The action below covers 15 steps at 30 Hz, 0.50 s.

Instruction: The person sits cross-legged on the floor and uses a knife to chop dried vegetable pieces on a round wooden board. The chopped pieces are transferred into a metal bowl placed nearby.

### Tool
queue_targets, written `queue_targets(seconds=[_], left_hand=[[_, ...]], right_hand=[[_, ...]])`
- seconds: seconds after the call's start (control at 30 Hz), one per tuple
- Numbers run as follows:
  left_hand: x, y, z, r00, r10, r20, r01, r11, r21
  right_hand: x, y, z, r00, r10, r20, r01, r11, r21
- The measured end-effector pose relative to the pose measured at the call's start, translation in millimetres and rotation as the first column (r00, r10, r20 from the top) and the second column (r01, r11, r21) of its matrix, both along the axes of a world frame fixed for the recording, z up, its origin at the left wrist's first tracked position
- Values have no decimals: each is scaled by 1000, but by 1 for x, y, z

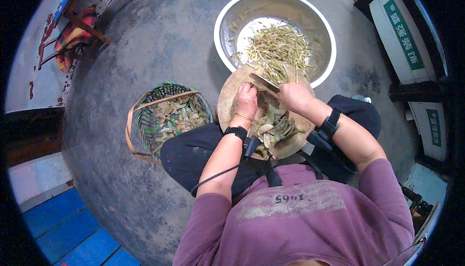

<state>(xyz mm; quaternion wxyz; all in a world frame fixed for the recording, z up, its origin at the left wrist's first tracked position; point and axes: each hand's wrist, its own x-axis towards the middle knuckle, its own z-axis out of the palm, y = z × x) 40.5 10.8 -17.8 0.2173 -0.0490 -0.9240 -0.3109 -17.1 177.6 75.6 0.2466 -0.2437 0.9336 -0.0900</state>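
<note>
A round wooden chopping board rests across my lap, its far edge by the rim of a large metal basin. My right hand grips a knife, its blade lying over the far part of the board beside a heap of cut strips. Left of the blade, my left hand is closed at the board, fingers curled; what it may hold is hidden. A pile of whole flat bean pods lies on the near part of the board. More cut strips fill the basin's bottom.
On the concrete floor to the left stands a woven basket with a flat handle, holding more pods. A chair with a checked cloth is at the upper left. Boxes bearing writing line the right side. Blue boards lie lower left.
</note>
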Motion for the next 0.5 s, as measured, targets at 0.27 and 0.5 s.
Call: queue_targets(seconds=[0.27, 0.5], left_hand=[[3, 6, 1, 1000, 11, -22, -13, 998, -55], [-1, 8, -5, 998, 36, 45, -33, 997, -66]], right_hand=[[9, -3, 0, 998, 64, -14, -64, 998, -3], [3, -16, -1, 999, 32, 43, -34, 998, 52]])
